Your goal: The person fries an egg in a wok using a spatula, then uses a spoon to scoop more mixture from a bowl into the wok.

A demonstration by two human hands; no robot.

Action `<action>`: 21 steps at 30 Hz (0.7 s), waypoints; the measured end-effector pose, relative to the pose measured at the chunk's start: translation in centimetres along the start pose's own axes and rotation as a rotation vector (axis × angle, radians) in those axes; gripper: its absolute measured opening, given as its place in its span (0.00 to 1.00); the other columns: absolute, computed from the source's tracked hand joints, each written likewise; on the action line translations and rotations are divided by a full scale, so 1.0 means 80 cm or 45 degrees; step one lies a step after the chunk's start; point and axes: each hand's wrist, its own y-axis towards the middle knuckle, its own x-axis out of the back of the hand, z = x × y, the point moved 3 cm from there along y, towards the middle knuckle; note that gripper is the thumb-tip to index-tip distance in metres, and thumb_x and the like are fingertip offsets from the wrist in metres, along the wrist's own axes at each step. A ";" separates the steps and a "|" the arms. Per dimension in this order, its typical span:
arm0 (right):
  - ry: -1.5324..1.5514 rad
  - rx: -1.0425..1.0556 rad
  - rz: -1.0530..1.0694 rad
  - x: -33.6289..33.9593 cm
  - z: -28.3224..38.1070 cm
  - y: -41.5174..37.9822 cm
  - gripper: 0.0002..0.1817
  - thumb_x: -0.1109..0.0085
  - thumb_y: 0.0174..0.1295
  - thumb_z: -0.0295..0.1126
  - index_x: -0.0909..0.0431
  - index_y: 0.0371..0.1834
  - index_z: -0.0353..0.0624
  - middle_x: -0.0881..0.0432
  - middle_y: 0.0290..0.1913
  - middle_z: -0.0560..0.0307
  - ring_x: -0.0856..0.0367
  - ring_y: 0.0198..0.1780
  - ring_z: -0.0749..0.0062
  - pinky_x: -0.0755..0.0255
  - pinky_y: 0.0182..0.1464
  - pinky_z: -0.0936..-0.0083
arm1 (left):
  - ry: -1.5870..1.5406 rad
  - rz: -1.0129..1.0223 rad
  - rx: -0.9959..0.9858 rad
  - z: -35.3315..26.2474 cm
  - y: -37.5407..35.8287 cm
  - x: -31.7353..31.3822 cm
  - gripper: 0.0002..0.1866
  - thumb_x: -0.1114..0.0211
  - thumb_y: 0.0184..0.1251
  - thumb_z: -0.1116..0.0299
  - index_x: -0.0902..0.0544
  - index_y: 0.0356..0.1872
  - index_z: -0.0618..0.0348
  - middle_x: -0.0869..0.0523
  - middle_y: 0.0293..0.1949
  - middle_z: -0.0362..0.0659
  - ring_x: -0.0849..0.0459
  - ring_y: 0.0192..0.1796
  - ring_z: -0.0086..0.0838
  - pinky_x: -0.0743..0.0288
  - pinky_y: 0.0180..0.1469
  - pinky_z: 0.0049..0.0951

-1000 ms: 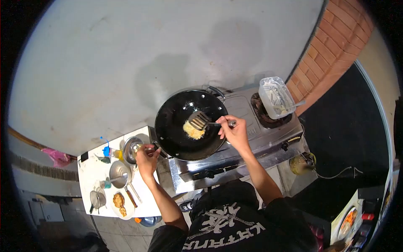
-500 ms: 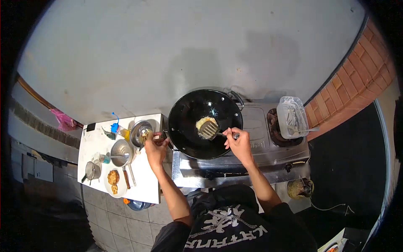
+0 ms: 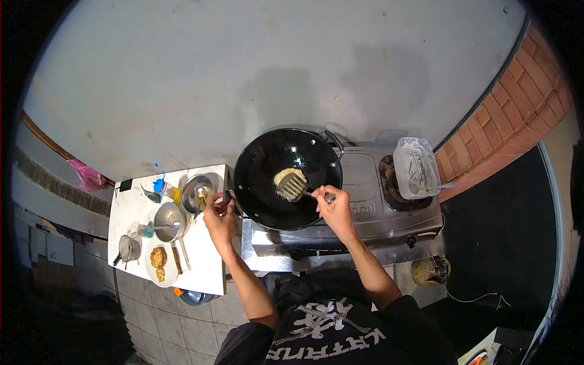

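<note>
A black wok (image 3: 255, 161) stands on the gas stove with a small round of pale, yellowish batter (image 3: 283, 176) frying in it. My right hand (image 3: 335, 205) is closed around the handle of a slotted metal spatula (image 3: 295, 185). The spatula's blade lies over the food, covering part of it. My left hand (image 3: 220, 222) is at the wok's left side, its fingers bent at the left handle (image 3: 229, 195). Those fingers partly hide the grip. Just beyond it is a metal bowl (image 3: 198, 182) with something yellowish inside.
On the white table (image 3: 207, 261) are a metal pot (image 3: 169, 213), a plate (image 3: 150, 267) of fried pieces, a strainer (image 3: 129, 247) and a blue-capped bottle (image 3: 165, 189). A plastic container (image 3: 417, 159) sits over the stove's right burner (image 3: 390, 182). A wall rises behind.
The whole view has shifted slightly, moving the scene to the left in the picture. My left hand sits a little closer to the wok's handle; the spatula stays over the food.
</note>
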 end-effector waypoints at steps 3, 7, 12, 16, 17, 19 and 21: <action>-0.061 0.079 -0.028 -0.001 -0.003 0.002 0.12 0.46 0.67 0.31 0.21 0.28 0.34 0.28 0.13 0.62 0.28 0.15 0.83 0.37 0.18 0.80 | 0.024 0.005 -0.023 -0.003 0.002 0.001 0.15 0.31 0.55 0.77 0.20 0.45 0.63 0.15 0.30 0.49 0.13 0.35 0.31 0.22 0.39 0.28; -0.067 0.088 -0.027 -0.003 0.001 0.005 0.12 0.45 0.67 0.30 0.21 0.28 0.34 0.27 0.14 0.61 0.27 0.15 0.82 0.35 0.17 0.80 | 0.079 -0.025 -0.098 0.003 0.002 -0.002 0.15 0.30 0.54 0.77 0.20 0.44 0.64 0.17 0.28 0.46 0.17 0.33 0.29 0.24 0.39 0.28; 0.014 0.098 -0.042 -0.006 0.010 0.006 0.11 0.45 0.66 0.28 0.22 0.27 0.32 0.24 0.15 0.58 0.22 0.17 0.80 0.30 0.16 0.81 | 0.227 -0.081 -0.049 -0.009 -0.003 0.002 0.18 0.28 0.53 0.74 0.21 0.45 0.63 0.20 0.26 0.44 0.22 0.30 0.29 0.28 0.36 0.29; 0.071 0.156 -0.047 -0.004 0.017 0.013 0.12 0.45 0.66 0.28 0.22 0.27 0.31 0.23 0.16 0.58 0.22 0.17 0.80 0.30 0.17 0.81 | 0.163 -0.107 -0.044 -0.012 -0.003 0.004 0.18 0.27 0.52 0.71 0.20 0.44 0.65 0.20 0.26 0.44 0.22 0.29 0.30 0.28 0.35 0.30; 0.072 0.148 -0.041 -0.002 0.021 0.015 0.12 0.45 0.66 0.28 0.22 0.27 0.31 0.23 0.16 0.58 0.22 0.17 0.80 0.30 0.17 0.81 | 0.187 -0.073 -0.022 -0.013 -0.003 0.005 0.18 0.27 0.52 0.71 0.20 0.44 0.65 0.20 0.26 0.44 0.22 0.28 0.30 0.28 0.35 0.30; 0.072 0.143 -0.034 0.003 0.027 0.020 0.12 0.45 0.66 0.28 0.22 0.27 0.31 0.23 0.16 0.58 0.22 0.17 0.80 0.30 0.17 0.82 | 0.209 -0.041 0.000 -0.010 -0.001 0.005 0.18 0.27 0.52 0.70 0.19 0.44 0.66 0.20 0.25 0.45 0.22 0.27 0.30 0.27 0.35 0.30; 0.089 0.170 -0.025 0.009 0.033 0.026 0.12 0.45 0.66 0.28 0.22 0.27 0.31 0.22 0.16 0.57 0.22 0.17 0.80 0.30 0.17 0.82 | 0.233 -0.053 -0.029 -0.003 0.001 0.002 0.17 0.27 0.52 0.70 0.17 0.42 0.66 0.20 0.24 0.45 0.22 0.26 0.31 0.27 0.34 0.30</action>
